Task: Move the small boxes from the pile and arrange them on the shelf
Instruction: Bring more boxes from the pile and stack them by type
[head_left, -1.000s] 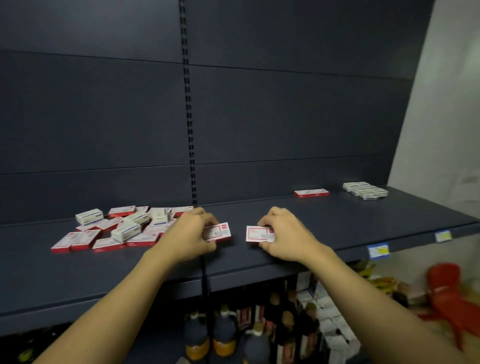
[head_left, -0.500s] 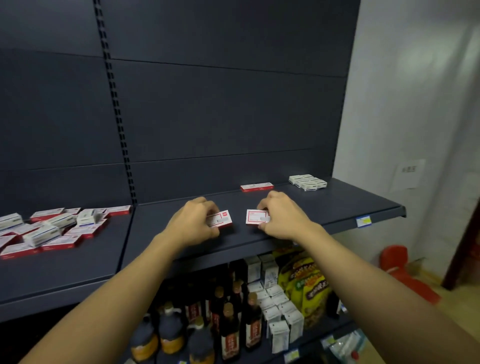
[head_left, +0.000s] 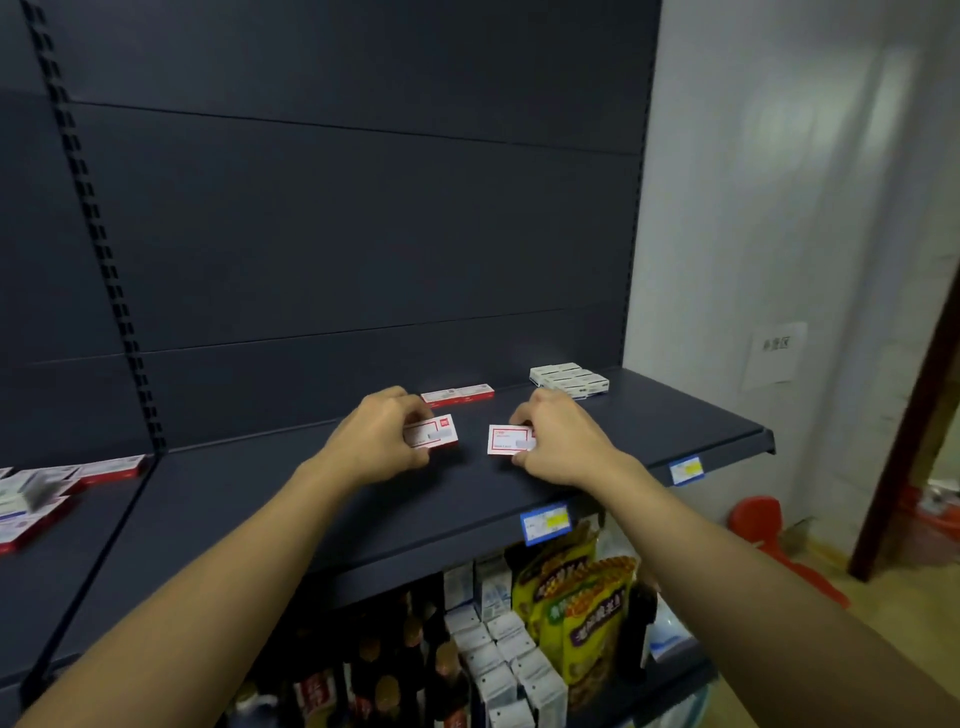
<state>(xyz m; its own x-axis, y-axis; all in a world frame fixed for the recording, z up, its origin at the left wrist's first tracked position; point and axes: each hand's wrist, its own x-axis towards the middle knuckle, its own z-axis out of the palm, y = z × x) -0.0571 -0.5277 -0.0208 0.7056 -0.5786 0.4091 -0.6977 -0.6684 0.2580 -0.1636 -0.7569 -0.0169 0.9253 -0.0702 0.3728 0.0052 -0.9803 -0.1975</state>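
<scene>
Two small boxes are being held above the dark shelf (head_left: 597, 483), one in each hand. The left hand (head_left: 376, 439) is pinching a red-and-white box (head_left: 432, 432) with its fingers curled round the box's left end, the printed face tilting up toward the camera. The right hand (head_left: 563, 439) is gripping a second box (head_left: 508, 440) by its right end, thumb below and fingers above; this box is sitting a little lower than the first, and whether it is touching the shelf is not clear. Both boxes are lying near each other with a gap between them, over the middle of the shelf.

Behind the hands, toward the back of the shelf, a flat red-edged box (head_left: 457, 394) is lying by the back panel. To the right of it, a neat group of pale boxes (head_left: 570, 379) is sitting at the shelf's far right rear corner. Far to the left of the shelf's upright, the pile (head_left: 47, 493) of boxes is lying blurred at the picture's edge.

On the shelf's front lip, two blue price tags (head_left: 545, 524) are hanging. Below the shelf, dark bottles (head_left: 410, 670), small white cartons (head_left: 498, 654) and yellow packets (head_left: 582, 603) are standing. Right of the shelf, a red plastic stool (head_left: 756, 519) is sitting on the floor by the white wall.
</scene>
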